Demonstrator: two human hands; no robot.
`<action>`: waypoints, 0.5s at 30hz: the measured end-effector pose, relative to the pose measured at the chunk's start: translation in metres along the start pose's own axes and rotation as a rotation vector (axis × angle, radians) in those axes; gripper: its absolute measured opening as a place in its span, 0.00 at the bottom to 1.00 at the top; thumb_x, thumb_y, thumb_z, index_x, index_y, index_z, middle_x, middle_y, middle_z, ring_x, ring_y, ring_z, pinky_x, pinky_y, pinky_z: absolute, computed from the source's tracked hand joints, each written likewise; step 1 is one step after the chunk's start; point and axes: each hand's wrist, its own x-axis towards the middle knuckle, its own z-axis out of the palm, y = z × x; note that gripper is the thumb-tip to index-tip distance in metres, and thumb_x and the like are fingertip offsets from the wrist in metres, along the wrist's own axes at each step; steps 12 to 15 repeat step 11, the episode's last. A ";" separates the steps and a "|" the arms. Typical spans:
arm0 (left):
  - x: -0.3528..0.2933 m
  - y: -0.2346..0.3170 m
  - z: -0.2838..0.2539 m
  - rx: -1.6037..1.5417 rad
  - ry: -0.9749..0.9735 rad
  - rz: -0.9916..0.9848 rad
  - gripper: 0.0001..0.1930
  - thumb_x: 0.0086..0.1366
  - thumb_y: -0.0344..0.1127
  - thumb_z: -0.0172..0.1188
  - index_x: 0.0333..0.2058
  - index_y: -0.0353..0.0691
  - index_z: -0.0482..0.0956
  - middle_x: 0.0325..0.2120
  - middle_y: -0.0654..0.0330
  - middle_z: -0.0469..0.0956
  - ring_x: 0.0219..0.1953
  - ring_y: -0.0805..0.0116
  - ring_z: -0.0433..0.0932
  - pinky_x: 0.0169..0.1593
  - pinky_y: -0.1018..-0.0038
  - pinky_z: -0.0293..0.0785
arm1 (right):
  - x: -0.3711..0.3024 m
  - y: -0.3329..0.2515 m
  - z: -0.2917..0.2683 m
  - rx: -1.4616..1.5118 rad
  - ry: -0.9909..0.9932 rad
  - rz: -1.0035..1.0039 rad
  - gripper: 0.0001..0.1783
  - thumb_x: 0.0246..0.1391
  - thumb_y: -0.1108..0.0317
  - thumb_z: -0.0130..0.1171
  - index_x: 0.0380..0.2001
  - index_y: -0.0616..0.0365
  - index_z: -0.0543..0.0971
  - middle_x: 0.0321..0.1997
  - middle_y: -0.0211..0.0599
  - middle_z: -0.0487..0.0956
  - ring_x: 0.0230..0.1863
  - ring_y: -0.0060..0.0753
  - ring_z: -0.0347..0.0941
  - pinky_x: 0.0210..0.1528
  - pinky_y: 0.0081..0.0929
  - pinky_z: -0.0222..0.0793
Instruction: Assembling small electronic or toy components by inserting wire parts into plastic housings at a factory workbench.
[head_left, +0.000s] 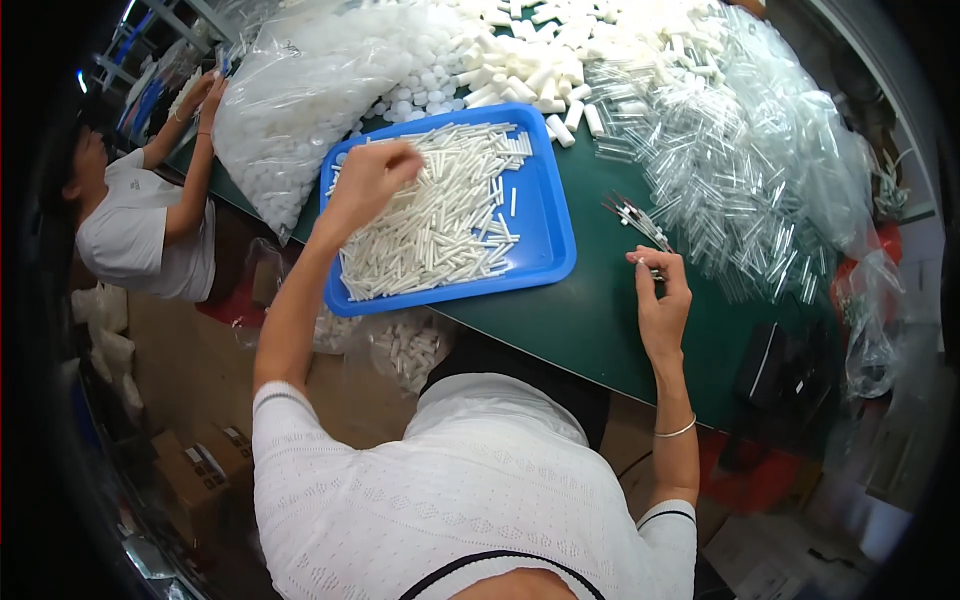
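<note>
Over the blue tray (pixel 562 240) hovers my left hand (pixel 378 178), its fingers curled together and slightly blurred. Whatever it may hold is hidden. Many short, thin white sticks (pixel 430 225) lie heaped in the tray beneath it. My right hand (pixel 664 300) is above the green table at the right, thumb and fingers pinched closed. Something small shows at its fingertips, too small to name. Just beyond that hand lies a small bunch of thin wire-like pieces with white parts (pixel 640 222).
White cylinders (pixel 530 75) and clear tubes (pixel 740 170) are piled at the back of the green table (pixel 600 330). A plastic bag (pixel 300 90) with white round pieces stands at left. A black box (pixel 775 365) sits at right. Another person (pixel 150 220) works at far left.
</note>
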 end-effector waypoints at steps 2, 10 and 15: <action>0.054 -0.023 0.006 0.261 0.189 0.064 0.10 0.59 0.38 0.60 0.31 0.36 0.81 0.25 0.53 0.81 0.28 0.56 0.79 0.34 0.66 0.73 | 0.002 0.001 -0.003 0.314 0.027 0.171 0.05 0.60 0.76 0.53 0.39 0.60 0.71 0.40 0.39 0.81 0.38 0.22 0.76 0.43 0.21 0.70; 0.138 -0.081 0.024 0.522 0.015 -0.126 0.18 0.47 0.49 0.70 0.26 0.39 0.83 0.27 0.48 0.81 0.33 0.50 0.81 0.38 0.60 0.75 | 0.005 0.008 -0.022 0.441 -0.021 0.289 0.22 0.60 0.74 0.54 0.57 0.66 0.68 0.38 0.37 0.81 0.43 0.23 0.76 0.51 0.19 0.67; 0.139 -0.082 0.024 0.443 -0.027 -0.145 0.17 0.46 0.49 0.70 0.26 0.40 0.84 0.28 0.47 0.81 0.35 0.48 0.81 0.40 0.58 0.76 | 0.003 0.010 -0.023 0.444 -0.014 0.294 0.22 0.60 0.74 0.54 0.57 0.66 0.68 0.38 0.37 0.81 0.43 0.23 0.76 0.51 0.19 0.67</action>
